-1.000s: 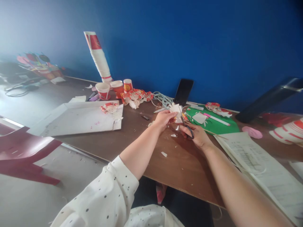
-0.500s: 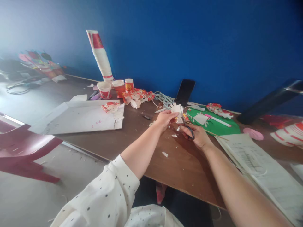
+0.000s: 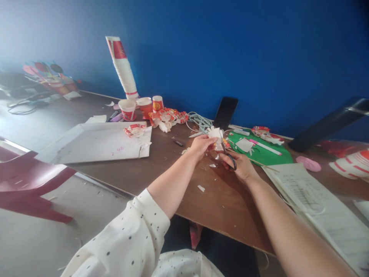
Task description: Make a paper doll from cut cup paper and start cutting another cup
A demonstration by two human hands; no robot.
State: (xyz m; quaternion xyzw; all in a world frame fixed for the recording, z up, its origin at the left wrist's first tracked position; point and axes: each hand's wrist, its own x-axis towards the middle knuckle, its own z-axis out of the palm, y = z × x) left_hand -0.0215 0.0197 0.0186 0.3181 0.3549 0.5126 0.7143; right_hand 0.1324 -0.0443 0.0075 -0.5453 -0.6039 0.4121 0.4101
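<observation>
- A white cut paper cup [image 3: 215, 134], snipped into strips, is held by the left hand [image 3: 201, 144] just right of the middle of the frame, above the brown tabletop [image 3: 161, 169].
- The left fingers are closed around the bottom of the cup.
- Black scissors [image 3: 230, 156] are held by the right hand [image 3: 240, 165], with the fingers put through the handle loops. The blades are pointed up at the cup.
- Small white paper bits [image 3: 200, 188] are scattered on the tabletop below the hands.
- A green sheet [image 3: 265, 154] is seen just right of the hands.
- A tall stack of cups [image 3: 122, 67] is seen in the upper left.
</observation>
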